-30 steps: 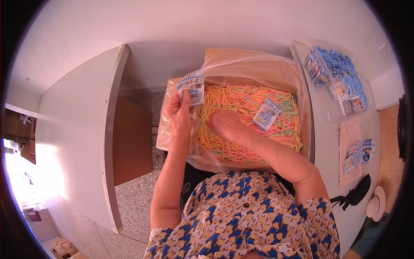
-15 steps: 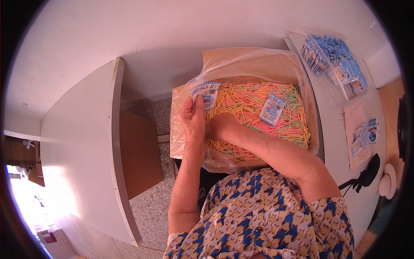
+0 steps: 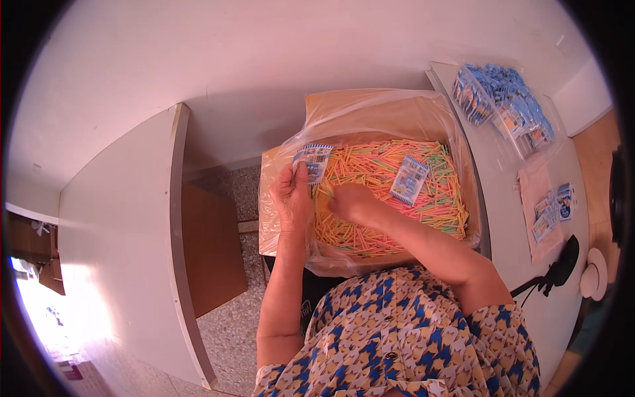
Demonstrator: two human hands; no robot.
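Observation:
My left hand [image 3: 291,200] is closed on the edge of a small blue-and-white packet [image 3: 316,163], held tilted above the left side of a cardboard box. My right hand [image 3: 352,202] is closed just below and right of that packet. Thin yellow sticks [image 3: 324,190] show at its fingertips, partly hidden by the fingers. Under both hands, many thin pastel sticks [image 3: 377,231] in pink, orange, yellow and green fill the box [image 3: 350,106], which has a clear plastic liner. A second blue-and-white packet [image 3: 410,180] lies on the sticks, right of my hands.
On the white table [image 3: 493,192] at right, a clear plastic tub [image 3: 486,119] holds many blue packets. Nearer lie a pink cloth [image 3: 529,198] with packets on it and a black stand-like object [image 3: 562,261]. A white panel [image 3: 119,231] and a brown box [image 3: 211,251] stand left.
The whole view has shifted slightly, with the box appearing lower. My right hand has risen a little from the sticks toward the packet, and yellow sticks now show at its fingers.

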